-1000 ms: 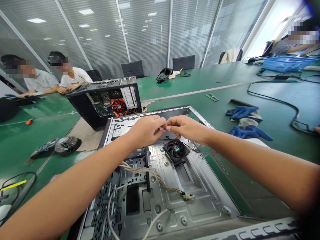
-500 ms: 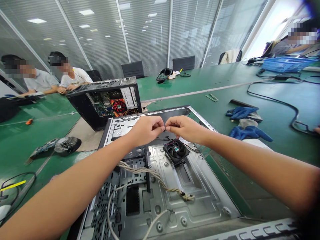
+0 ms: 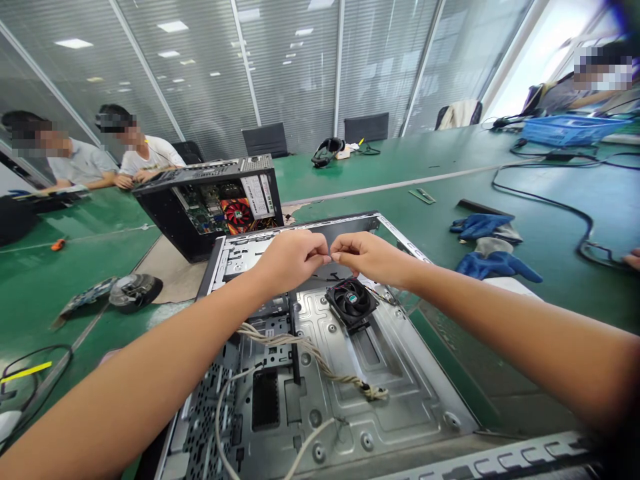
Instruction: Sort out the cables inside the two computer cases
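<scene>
My left hand [image 3: 299, 259] and my right hand [image 3: 369, 259] meet fingertip to fingertip above an open metal computer case [image 3: 400, 373]. Both are pinched closed on something too small to make out; a thin dark wire shows just below them. Under my right hand a black cooling fan [image 3: 351, 301] sits tilted on the case floor, its thin wires running off to the right. A twisted bundle of beige cables [image 3: 320, 363] crosses the case, and a loose light cable [image 3: 219, 413] curves at its near left.
Behind stands a black computer tower [image 3: 175, 220] with a red fan. Blue gloves [image 3: 495, 260] lie at the right, a grey cap [image 3: 133, 291] at the left. A blue basket [image 3: 570, 130] is far right. Several people sit around the green table [image 3: 350, 177].
</scene>
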A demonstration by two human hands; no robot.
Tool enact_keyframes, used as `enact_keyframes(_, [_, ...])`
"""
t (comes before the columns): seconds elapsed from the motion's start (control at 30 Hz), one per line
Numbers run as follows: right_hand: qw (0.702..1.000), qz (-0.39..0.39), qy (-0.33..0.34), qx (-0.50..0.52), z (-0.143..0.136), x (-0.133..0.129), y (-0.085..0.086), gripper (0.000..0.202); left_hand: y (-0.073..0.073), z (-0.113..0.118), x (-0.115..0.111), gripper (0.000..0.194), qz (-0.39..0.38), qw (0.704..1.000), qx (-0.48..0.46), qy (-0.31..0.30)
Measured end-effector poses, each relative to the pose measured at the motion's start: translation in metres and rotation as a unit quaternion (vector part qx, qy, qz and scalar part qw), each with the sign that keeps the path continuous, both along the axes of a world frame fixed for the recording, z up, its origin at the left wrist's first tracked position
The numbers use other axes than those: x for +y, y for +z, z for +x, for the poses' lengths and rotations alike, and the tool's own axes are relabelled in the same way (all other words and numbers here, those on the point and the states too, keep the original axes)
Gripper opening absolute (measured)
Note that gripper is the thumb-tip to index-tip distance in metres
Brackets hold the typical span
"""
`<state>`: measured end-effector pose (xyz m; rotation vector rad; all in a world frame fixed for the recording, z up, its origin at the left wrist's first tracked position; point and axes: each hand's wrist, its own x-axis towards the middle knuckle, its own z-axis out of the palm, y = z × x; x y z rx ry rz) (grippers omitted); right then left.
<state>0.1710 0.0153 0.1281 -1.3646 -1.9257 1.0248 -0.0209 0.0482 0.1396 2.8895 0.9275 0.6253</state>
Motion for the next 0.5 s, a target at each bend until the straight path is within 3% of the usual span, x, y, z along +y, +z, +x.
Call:
enact_keyframes(0.13, [0.998, 0.052, -0.014, -0.033, 0.0009, 0.0027, -0.0044, 0.009, -0.0002, 0.0002, 0.0018, 0.014, -0.172, 0.981, -0.085, 0.038])
enact_keyframes(0.27, [0.996, 0.088, -0.01, -0.034, 0.0018, 0.005, -0.0074, 0.009, 0.0007, -0.0002, 0.0019, 0.015, -0.227, 0.967, -0.1, 0.05])
enact_keyframes(0.33, [0.996, 0.08, -0.004, -0.035, 0.0021, 0.0051, -0.0065, 0.01, 0.0009, -0.0002, 0.002, 0.014, -0.187, 0.979, -0.081, 0.032])
enact_keyframes(0.5, [0.998, 0.044, -0.004, -0.035, 0.0012, 0.0035, -0.0013, 0.011, 0.0002, -0.0002, 0.0018, 0.011, 0.012, 1.0, 0.012, -0.011])
